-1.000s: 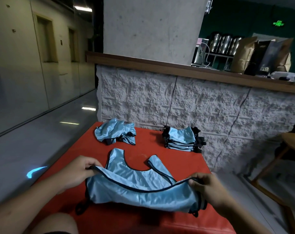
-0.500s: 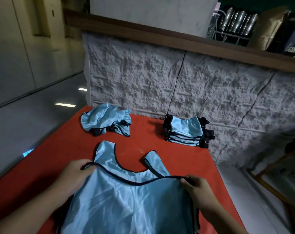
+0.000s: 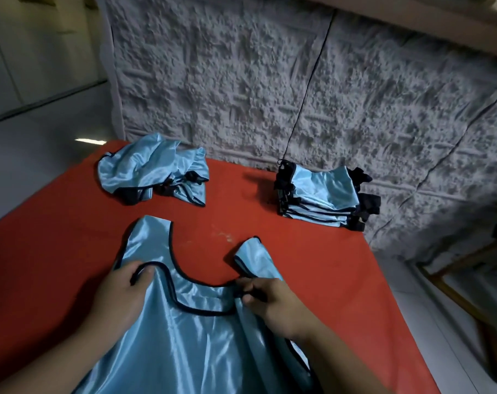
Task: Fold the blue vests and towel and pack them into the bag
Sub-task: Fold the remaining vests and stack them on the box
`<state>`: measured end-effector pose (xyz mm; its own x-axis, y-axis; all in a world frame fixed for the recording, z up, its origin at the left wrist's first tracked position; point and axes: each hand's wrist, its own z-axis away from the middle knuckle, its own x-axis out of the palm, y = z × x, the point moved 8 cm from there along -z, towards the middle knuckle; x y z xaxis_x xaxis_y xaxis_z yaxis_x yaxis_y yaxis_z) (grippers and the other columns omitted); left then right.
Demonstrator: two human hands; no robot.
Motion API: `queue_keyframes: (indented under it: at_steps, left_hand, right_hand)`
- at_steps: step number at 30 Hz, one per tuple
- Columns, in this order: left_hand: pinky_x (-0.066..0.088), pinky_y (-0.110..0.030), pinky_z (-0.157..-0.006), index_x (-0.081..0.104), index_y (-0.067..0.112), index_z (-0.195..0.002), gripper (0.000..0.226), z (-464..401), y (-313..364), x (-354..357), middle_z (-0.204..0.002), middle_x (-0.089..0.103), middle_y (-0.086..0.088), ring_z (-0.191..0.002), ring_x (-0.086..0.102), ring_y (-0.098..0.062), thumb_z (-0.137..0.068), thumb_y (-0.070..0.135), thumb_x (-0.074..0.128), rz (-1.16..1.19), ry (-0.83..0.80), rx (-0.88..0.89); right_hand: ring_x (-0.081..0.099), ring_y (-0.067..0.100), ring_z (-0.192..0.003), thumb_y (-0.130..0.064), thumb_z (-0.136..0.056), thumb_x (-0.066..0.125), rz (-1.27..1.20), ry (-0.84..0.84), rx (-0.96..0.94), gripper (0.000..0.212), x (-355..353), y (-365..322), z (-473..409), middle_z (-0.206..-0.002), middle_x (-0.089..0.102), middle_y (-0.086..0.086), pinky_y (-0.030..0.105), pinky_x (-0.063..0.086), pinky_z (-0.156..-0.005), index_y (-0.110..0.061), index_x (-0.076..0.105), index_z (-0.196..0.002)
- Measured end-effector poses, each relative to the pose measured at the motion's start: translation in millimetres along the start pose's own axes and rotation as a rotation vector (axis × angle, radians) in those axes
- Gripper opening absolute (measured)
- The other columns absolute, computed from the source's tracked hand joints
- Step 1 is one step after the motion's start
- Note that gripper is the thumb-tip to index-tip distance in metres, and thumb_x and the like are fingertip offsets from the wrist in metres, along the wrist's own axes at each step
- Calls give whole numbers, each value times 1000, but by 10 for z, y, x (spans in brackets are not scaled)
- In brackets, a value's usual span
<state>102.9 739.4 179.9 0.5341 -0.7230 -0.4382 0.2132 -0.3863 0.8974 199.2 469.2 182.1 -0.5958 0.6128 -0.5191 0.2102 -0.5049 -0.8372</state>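
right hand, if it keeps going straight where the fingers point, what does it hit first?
The right hand points left along the vest neckline, so probably the left hand gripping the same edge. Depth is unclear, so treat this as likely.

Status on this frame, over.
Left hand and right hand pinch black-trimmed shiny blue vest. Folded vest stack far right. Nothing blocking.

No legible text — no labels, signs.

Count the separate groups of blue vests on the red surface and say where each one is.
3: a spread vest gripped by both hands, a crumpled heap far left, a folded stack far right. Exact vest numbers are hidden.
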Motion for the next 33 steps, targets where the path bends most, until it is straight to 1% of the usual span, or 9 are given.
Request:
queue_keyframes:
  at_steps: [4,8,13,15,17,19,22,26,33]
  left_hand:
    - [48,-33,-68,66,22,-84,18,48,-66,-8,-73,69,0,-71,64,-14,-100,19,58,-27,45,38]
    - [44,-27,-59,65,22,-80,20,81,-34,0,-66,65,0,-65,61,-13,-98,19,59,-34,49,69]
    - [43,-27,-59,65,22,-82,18,75,-19,8,-67,65,4,-65,61,-13,-98,18,60,-34,46,84]
    - [44,-31,-61,66,23,-83,16,57,-45,17,-66,65,0,-63,61,-16,-98,19,60,-22,46,73]
    - [47,-36,-66,66,28,-85,16,25,-66,12,-68,68,-3,-69,65,-23,-98,20,61,-5,45,51]
    - [49,-38,-69,68,28,-82,18,-33,-46,-41,-69,69,-5,-70,66,-24,-98,20,62,-15,50,35]
    - [45,-33,-61,64,18,-72,25,-168,98,-260,-61,64,2,-62,61,-14,-97,21,62,-90,128,70]
    - [46,-40,-60,57,8,-66,38,-466,185,-492,-55,58,-4,-59,58,-25,-97,29,63,-223,197,129]
    - [40,-36,-57,59,13,-67,32,-981,46,-420,-55,58,-4,-57,57,-24,-95,27,67,-313,103,135]
  right_hand:
    - [54,-2,-126,-18,-93,59,162,53,-69,18,-49,65,-191,-130,64,-19,17,38,-107,-33,69,-94]
    - [61,5,-109,-23,-93,57,154,240,-59,22,-380,204,-278,-114,69,-10,34,46,-103,-18,70,-110]
    - [40,7,-136,-19,-99,58,85,431,49,22,-770,411,-301,-137,50,-9,32,28,-120,-9,69,-114]
    - [47,7,-130,-12,-100,58,72,464,83,24,-841,486,-274,-134,57,-8,24,34,-111,-4,68,-120]
    - [63,7,-99,-14,-99,60,71,517,83,16,-916,454,-199,-104,71,-13,28,47,-91,-12,72,-110]
    - [63,8,-76,-19,-96,64,128,576,58,9,-994,390,-162,-78,71,-10,35,52,-75,-17,72,-93]
    - [67,8,-75,-21,-93,69,210,596,33,6,-1059,348,-162,-77,73,-9,36,53,-72,-21,74,-90]
    - [53,4,-54,-24,-86,78,292,560,70,14,-1199,343,-146,-59,66,-6,31,43,-55,-19,72,-75]
    - [55,9,-63,-16,-80,85,7,397,118,6,-1348,460,-212,-71,73,3,30,44,-61,-17,80,-78]
